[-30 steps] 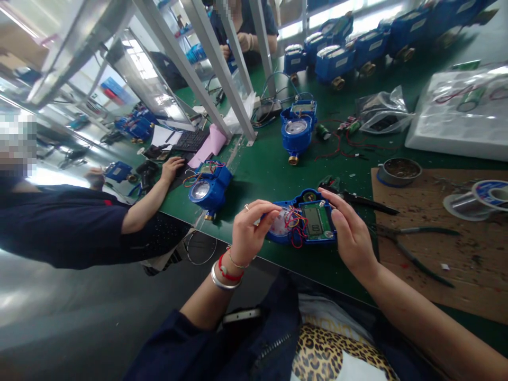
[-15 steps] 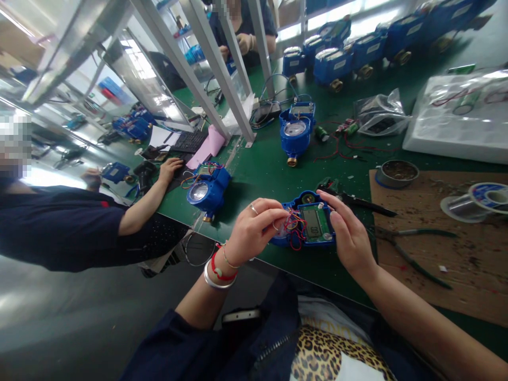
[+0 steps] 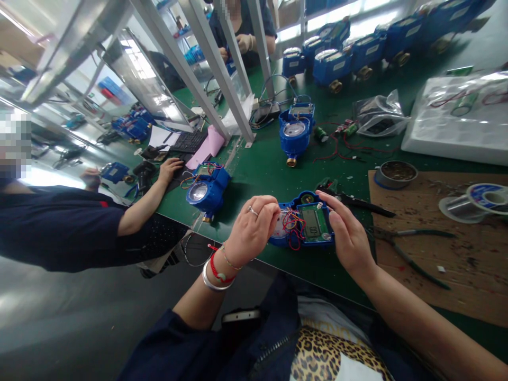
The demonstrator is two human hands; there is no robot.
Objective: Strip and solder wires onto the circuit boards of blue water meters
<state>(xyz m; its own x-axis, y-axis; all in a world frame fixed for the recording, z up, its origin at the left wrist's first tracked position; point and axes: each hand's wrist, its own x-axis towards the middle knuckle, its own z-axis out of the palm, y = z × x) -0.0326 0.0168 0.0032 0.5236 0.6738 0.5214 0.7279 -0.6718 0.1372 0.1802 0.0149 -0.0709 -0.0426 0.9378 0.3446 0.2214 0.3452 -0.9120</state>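
Observation:
A blue water meter (image 3: 291, 233) lies in front of me with its casing uncovered. It shows a green circuit board, a small display (image 3: 312, 223) and a tangle of red and other coloured wires (image 3: 292, 225). At the meter's left end is my left hand (image 3: 254, 227), fingers curled tightly together; whatever is inside them is hidden. My right hand (image 3: 349, 241) holds the casing's right end, with long fingers along its side and the thumb near the front edge. Just behind the meter lies a black-handled tool (image 3: 367, 205), partly hidden.
Pliers (image 3: 413, 233), a round tin (image 3: 396, 174) and a solder spool (image 3: 472, 202) rest on cardboard (image 3: 476, 270) to the right. Other meters (image 3: 208, 190) (image 3: 295, 132) stand left and behind. A white foam tray (image 3: 456, 121) is back right. A co-worker's arm (image 3: 146, 203) reaches in at left.
My left hand has drawn slightly left, away from the wires, and its fingers have curled into a fist. More of the wires and the dial show. My right hand has stayed on the meter.

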